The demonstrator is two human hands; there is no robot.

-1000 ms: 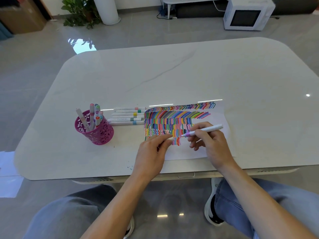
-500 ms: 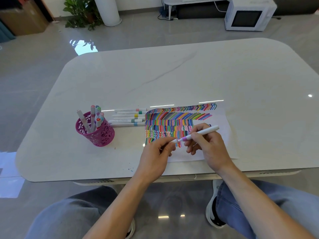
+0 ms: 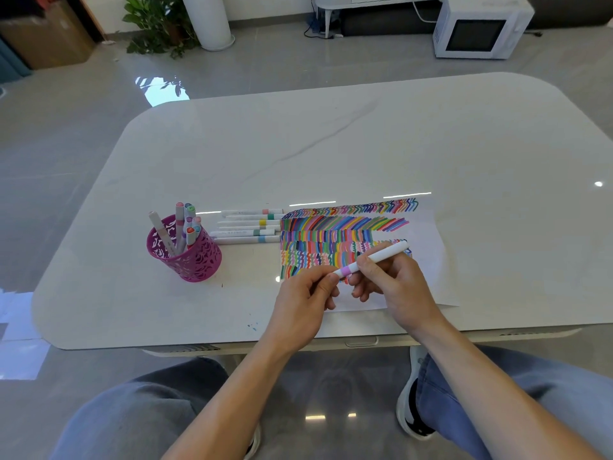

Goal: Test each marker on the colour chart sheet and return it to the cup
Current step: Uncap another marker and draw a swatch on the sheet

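Left hand [image 3: 303, 303] quit sheet [image 3: 429, 260], grip pinching marker [image 3: 389, 252] cap; right hand [image 3: 398, 287] grips barrel. I judge five loose markers [image 3: 248, 227], nine o'clock, outstanding.

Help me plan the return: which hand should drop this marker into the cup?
Probably the left hand: it pinches one end of the marker, and the pink cup stands on its side. The right hand, gripping the barrel, would have to cross.

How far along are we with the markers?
Rows of strokes fill much of the chart sheet and several markers stand in the pink cup. Right hand holds the purple-banded marker, left hand pinching its tip end. Five markers lying beside the sheet likely remain.
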